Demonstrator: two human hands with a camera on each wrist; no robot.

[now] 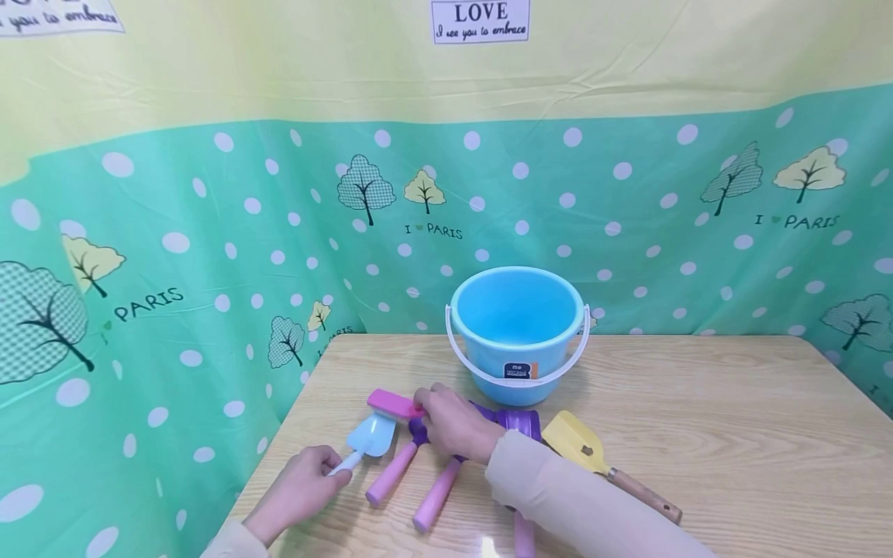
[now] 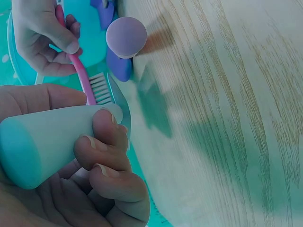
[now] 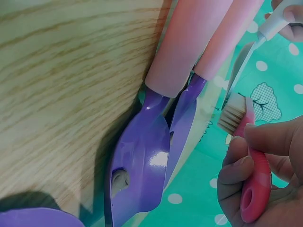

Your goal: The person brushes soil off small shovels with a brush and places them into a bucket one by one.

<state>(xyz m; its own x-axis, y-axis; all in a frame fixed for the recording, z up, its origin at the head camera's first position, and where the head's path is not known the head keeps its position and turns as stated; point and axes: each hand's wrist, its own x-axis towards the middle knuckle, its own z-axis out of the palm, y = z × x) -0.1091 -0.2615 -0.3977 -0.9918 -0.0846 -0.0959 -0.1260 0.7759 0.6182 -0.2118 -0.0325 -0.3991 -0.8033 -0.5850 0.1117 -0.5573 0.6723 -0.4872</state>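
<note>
My left hand [image 1: 303,484] grips the pale handle of a light blue toy shovel [image 1: 373,435], its blade held tilted over the left part of the table. In my right hand [image 1: 456,425] is a small pink brush [image 1: 392,403], pinched by its handle between thumb and fingers. The white bristles [image 3: 232,115] meet the shovel's blade or hover just beside it; the exact contact cannot be told. Below my right hand lie purple garden tools with pink handles [image 1: 394,471], partly hidden by my forearm. One purple shovel [image 3: 142,151] has a dirt-like lump on its blade.
A light blue bucket [image 1: 516,372] with a white handle stands at the back of the wooden table [image 1: 698,418]. To the right lies a yellow shovel [image 1: 575,440] with a wooden handle and a dark spot. A green dotted curtain [image 1: 209,310] hangs behind and at the left.
</note>
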